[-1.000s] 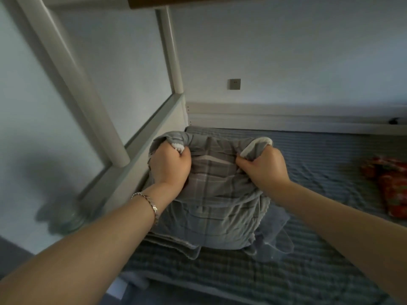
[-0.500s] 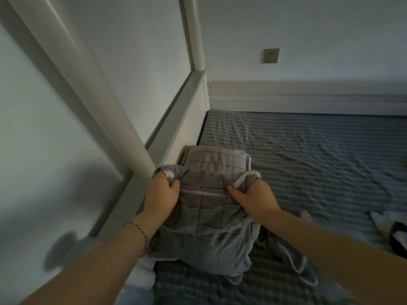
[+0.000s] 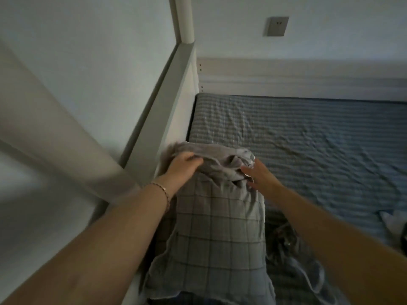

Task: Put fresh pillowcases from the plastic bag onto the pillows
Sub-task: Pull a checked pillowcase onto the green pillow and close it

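**Working the open end of the pillowcase over the pillow**

Nearest the camera, the closed end of the grey checked pillowcase (image 3: 211, 249) lies filled and fairly flat on the bed, with a crumpled grey cloth (image 3: 295, 274) just beside it to the right. Both forearms reach along it to its far end, where the fabric bunches at the mouth. The left hand (image 3: 181, 167), a bracelet (image 3: 164, 191) on its wrist, curls its fingers over the bunched edge and grips it. The right hand (image 3: 258, 178) has its fingers loose and spread, touching the folds but clamping nothing. A pale corner there is probably the pillow (image 3: 248, 155), not yet covered. So this pillow looks nearly cased. The next move calls for the right hand to take hold of its side of the mouth, then both to draw the cloth over that corner. Beyond lie the striped sheet (image 3: 308, 133), the white bed frame (image 3: 176, 89) and a wall socket (image 3: 278, 26). I cannot pick out the plastic bag
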`<state>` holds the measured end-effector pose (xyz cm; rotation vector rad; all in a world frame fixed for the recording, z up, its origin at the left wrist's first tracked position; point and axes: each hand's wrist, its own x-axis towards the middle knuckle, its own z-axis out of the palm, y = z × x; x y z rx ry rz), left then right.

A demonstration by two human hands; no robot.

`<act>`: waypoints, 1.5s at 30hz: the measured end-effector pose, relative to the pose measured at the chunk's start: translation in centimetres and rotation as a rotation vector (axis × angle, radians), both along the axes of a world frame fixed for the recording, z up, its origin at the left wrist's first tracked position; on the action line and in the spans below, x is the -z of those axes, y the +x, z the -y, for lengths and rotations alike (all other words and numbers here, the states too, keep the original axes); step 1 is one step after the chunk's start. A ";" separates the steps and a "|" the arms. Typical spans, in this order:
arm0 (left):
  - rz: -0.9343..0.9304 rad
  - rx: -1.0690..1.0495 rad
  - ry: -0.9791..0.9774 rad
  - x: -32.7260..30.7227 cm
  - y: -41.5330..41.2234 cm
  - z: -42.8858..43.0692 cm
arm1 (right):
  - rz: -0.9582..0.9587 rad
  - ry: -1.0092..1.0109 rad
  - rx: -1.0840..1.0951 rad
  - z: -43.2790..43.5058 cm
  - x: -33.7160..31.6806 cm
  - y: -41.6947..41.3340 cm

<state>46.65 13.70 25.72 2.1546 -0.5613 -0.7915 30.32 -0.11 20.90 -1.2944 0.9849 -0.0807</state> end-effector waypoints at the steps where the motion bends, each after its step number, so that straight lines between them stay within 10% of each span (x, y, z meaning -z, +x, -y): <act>1: -0.065 0.048 0.145 2.3 -0.5 -1.2 | -0.098 -0.073 0.050 -0.4 1.6 -0.9; 4: -0.307 0.074 0.450 8.1 -1.8 -5.4 | -0.428 0.036 0.125 -2.9 6.1 -4.7; 11: -0.601 -0.028 0.357 11.0 -5.3 -10.4 | -0.403 0.350 0.196 -10.2 11.4 -9.2; 20: 0.063 -0.081 0.214 0.1 1.5 -1.9 | -0.174 0.094 0.306 -5.6 0.0 -3.1; 23: 0.281 0.257 0.549 3.0 2.3 -5.0 | -0.263 0.168 0.206 -8.3 2.0 -3.6; 27: 0.115 0.420 0.947 10.9 -0.5 -11.3 | -0.520 0.234 0.020 -13.6 9.2 -6.5; 38: -0.090 -0.282 0.240 16.7 5.4 2.0 | -0.188 0.039 0.240 -1.6 13.0 1.8; 45: 0.510 -0.509 -0.100 12.7 5.7 4.2 | 0.053 -0.305 0.237 -0.5 8.7 4.5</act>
